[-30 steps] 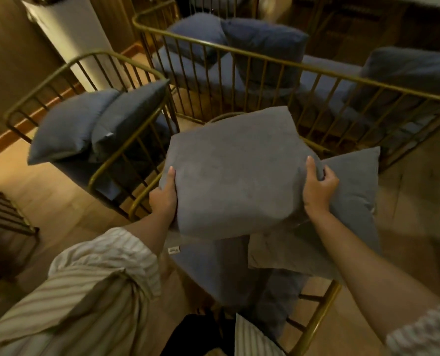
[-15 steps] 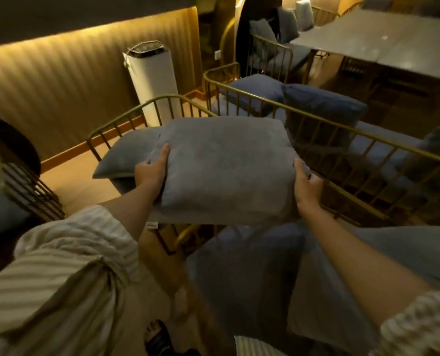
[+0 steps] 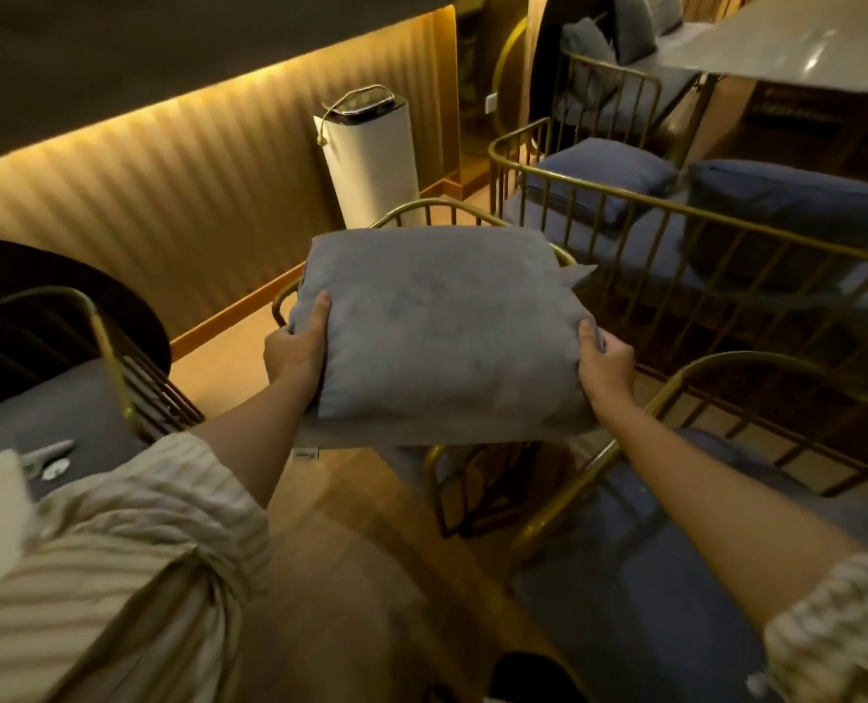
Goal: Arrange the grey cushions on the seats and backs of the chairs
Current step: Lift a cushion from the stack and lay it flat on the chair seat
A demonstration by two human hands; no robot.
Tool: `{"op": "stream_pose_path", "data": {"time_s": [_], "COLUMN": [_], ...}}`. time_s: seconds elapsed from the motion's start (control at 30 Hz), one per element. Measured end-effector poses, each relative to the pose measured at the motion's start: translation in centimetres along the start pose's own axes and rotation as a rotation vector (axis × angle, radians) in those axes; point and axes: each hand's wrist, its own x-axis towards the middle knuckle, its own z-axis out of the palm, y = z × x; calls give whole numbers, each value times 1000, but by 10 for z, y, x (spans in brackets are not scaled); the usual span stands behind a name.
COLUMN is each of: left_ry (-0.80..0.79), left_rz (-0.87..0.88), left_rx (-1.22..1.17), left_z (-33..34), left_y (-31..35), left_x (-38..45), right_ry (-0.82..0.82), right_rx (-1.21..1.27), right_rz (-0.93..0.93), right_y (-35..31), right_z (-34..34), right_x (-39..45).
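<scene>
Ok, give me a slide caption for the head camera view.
Both hands, left hand and right hand, hold a grey cushion above gold wire chairs.

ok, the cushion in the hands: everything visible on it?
The cushion is grey, square and plump, with a soft suede-like cover, faintly mottled. It is held roughly flat in the air above a gold wire chair. The left hand grips its left edge, the right hand its right edge. One far corner sticks out; a small tag hangs below the near-left corner.

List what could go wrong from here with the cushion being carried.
The grey cushion is pinched only at its side edges by the left hand and right hand, so it may sag or slip. Held this high, it hides most of the brass chair behind, making placement harder to judge.
</scene>
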Motion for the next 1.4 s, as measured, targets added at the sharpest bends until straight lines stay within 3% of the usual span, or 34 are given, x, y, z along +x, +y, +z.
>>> {"op": "stream_pose_path", "data": {"time_s": [0.17,0.7,0.9,1.1,1.23,1.4], "left_ry": [-47,-245,-397,-582,-689,-569], "left_rz": [-33,-106,-80,-173,-59,237], "left_rx": [13,128,304,395,436,464], "left_z": [6,123,138,137,141,138], "left_y": [-2,25,7,-24,-37,-29], "left_x": [76,316,357,387,396,373], "right_ry": [39,255,300,384,446,508], "right_rx": [13,22,-110,-344,-538,-738], "right_rz": [39,116,202,250,255,166], "right_y": [-2,1,26,25,31,24], "right_z": [51,193,217,239,251,265], "right_x": [27,184,187,161,125,72]}}
